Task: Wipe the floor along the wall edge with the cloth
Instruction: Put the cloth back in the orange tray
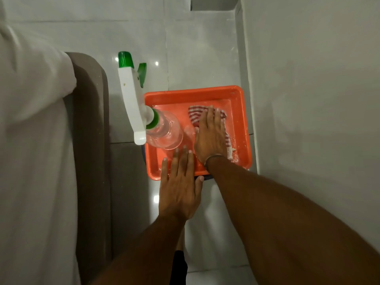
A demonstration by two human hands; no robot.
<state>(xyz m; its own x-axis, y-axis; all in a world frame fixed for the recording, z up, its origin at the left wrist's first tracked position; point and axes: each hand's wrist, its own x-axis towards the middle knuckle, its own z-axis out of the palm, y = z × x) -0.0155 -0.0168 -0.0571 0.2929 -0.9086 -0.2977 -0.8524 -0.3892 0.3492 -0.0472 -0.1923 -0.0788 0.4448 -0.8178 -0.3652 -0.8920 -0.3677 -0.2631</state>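
A red-and-white striped cloth (pixel 195 115) lies inside an orange plastic tray (pixel 239 128) that sits on the glossy white floor against the wall on the right. My right hand (pixel 209 136) rests flat on top of the cloth, fingers spread, covering most of it. My left hand (pixel 178 186) lies flat over the tray's near rim, fingers apart, holding nothing. A clear spray bottle (pixel 164 130) with a white and green trigger head stands in the tray's left part, just beyond my left fingertips.
The pale wall (pixel 308 99) runs along the right, meeting the floor beside the tray. A brown bed frame (pixel 90 130) draped with a white sheet (pixel 30 120) fills the left. Tiled floor (pixel 195 48) extends beyond the tray toward a recess at the top.
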